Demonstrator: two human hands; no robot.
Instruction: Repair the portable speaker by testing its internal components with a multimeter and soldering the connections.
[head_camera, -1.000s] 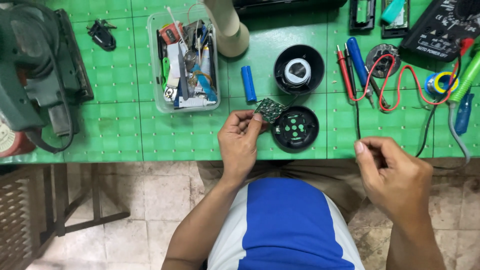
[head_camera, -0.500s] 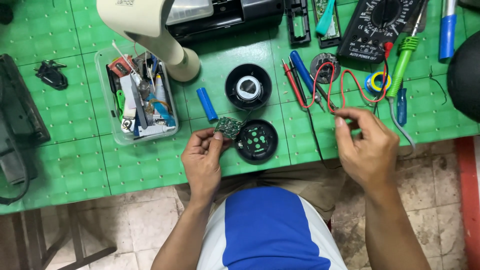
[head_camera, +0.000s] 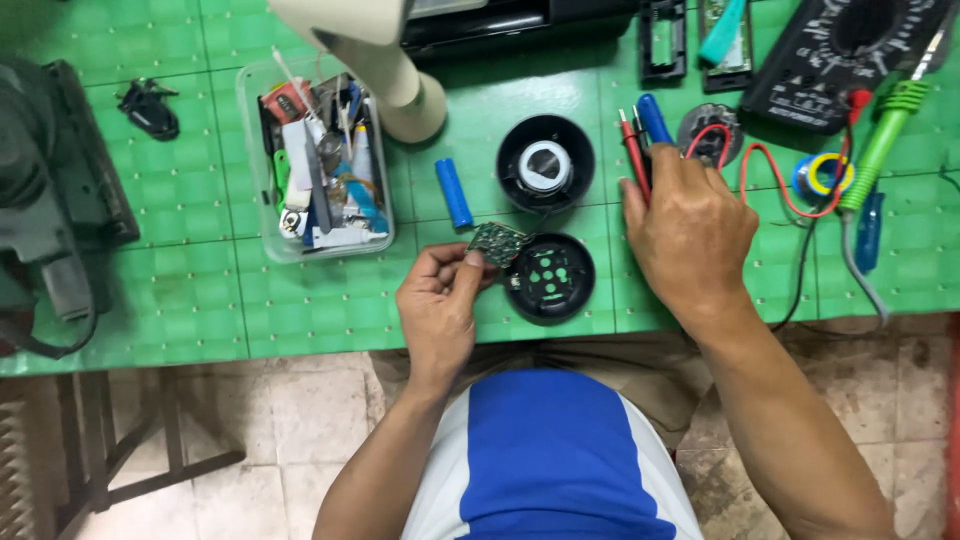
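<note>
Green circuit board (head_camera: 497, 242) pinched in left hand (head_camera: 438, 305) fingertips, just above table edge, touching black round shell (head_camera: 549, 279); right hand (head_camera: 688, 235) lies fingers-curled over red and blue probes (head_camera: 640, 140), grip unclear, on green table (head_camera: 200, 290).

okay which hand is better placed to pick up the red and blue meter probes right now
Right. The right hand already lies over the red and blue probes, fingertips touching them. The left hand is occupied, pinching the small green circuit board near the table edge.
</note>
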